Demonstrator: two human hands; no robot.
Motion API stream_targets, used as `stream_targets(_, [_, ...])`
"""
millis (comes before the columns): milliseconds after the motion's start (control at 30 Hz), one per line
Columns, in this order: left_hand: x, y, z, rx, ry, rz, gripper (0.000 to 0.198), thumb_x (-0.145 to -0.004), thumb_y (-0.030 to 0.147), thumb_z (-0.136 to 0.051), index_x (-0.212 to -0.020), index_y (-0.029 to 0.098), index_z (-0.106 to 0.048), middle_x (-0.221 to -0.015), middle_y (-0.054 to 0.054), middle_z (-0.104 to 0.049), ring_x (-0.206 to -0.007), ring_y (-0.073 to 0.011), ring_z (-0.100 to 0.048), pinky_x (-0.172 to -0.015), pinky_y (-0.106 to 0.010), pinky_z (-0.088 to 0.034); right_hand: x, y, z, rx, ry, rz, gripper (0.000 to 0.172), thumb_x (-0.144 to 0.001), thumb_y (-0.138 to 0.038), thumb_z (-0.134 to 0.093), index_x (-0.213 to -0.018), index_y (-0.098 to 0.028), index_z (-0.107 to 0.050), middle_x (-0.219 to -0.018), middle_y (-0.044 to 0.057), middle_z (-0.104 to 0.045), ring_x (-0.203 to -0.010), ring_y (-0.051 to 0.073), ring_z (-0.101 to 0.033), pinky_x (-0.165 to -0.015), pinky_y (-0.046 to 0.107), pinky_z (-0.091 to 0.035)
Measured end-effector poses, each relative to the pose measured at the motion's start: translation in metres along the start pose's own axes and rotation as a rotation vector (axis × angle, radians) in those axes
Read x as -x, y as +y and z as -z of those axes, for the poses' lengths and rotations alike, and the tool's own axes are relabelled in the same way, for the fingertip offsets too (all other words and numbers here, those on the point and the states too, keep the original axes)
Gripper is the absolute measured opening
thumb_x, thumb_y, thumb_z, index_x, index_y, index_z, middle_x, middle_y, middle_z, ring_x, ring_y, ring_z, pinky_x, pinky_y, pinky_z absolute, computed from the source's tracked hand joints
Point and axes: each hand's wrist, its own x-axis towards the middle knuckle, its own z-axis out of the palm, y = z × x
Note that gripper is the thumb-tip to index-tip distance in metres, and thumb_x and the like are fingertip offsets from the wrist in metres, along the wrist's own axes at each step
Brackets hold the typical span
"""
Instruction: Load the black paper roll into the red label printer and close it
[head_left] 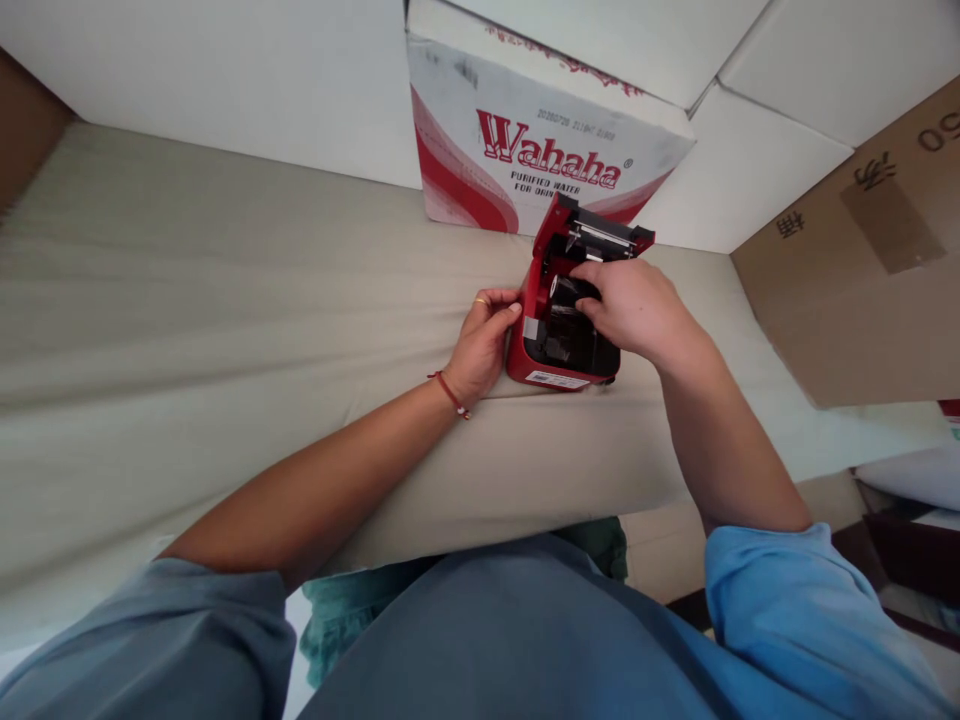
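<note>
A red and black label printer [526, 335] sits on the cloth-covered surface with its lid [600, 228] raised toward the back. In its bay lies a black ribbon roll [566, 290] with a pale core end, and dark glossy film [570, 340] shows in front of it. My left hand [484, 340] grips the printer's left wall, thumb near the top edge and fingers partly hidden. Reaching in from the right, my right hand [637, 305] is closed with thumb and index finger on the ribbon roll. Its other fingers are hidden behind the hand.
A white and red Wahaha water carton [547, 140] stands close behind the printer, against white boxes [262, 80]. At the right is a large brown cardboard box [847, 280]. Wrinkled beige cloth [225, 330] covers the surface, whose front edge is near my body.
</note>
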Motion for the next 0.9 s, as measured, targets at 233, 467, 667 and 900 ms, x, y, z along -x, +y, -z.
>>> stream_targets(233, [0.0,0.0,-0.001,-0.033,-0.002,-0.015,0.039,-0.085,0.04,-0.098,-0.106,0.025,-0.069,-0.111,-0.001,-0.074,-0.102,-0.0176,-0.071,-0.101,-0.033,-0.057,-0.015,0.002,-0.017,0.072,-0.053,0.068,0.047,-0.095,-0.017,-0.071,-0.139,-0.028,-0.084,-0.125,0.012,-0.089,-0.113,0.038,-0.081,-0.088,0.045,-0.06])
stream_targets(467, [-0.002,-0.007,0.004,-0.088,-0.033,-0.037,0.046,-0.086,0.05,-0.095,-0.111,0.026,-0.066,-0.118,-0.003,-0.072,-0.108,-0.0198,-0.071,-0.107,-0.037,-0.057,0.051,0.02,-0.02,-0.253,0.216,0.302,0.038,-0.112,-0.032,-0.059,-0.141,-0.024,-0.083,-0.147,0.011,-0.083,-0.129,0.034,-0.079,-0.11,0.053,-0.063])
stream_targets(667, [0.014,-0.005,0.008,-0.671,0.072,-0.56,0.051,-0.104,0.072,-0.068,-0.131,0.028,-0.066,-0.138,-0.01,-0.065,-0.14,-0.0287,-0.063,-0.128,-0.051,-0.048,0.111,0.013,-0.062,-0.277,0.394,0.343,0.039,-0.116,-0.035,-0.062,-0.149,-0.021,-0.078,-0.158,0.013,-0.077,-0.149,0.036,-0.068,-0.124,0.059,-0.059])
stream_targets(900, [0.054,0.001,0.001,-1.191,-0.336,-1.153,0.032,-0.105,0.048,-0.069,-0.135,0.039,-0.078,-0.122,-0.005,-0.071,-0.138,-0.0304,-0.065,-0.135,-0.065,-0.039,0.114,0.004,-0.087,-0.242,0.475,0.263,0.044,-0.117,-0.033,-0.06,-0.157,-0.022,-0.072,-0.168,0.015,-0.069,-0.163,0.037,-0.055,-0.134,0.064,-0.051])
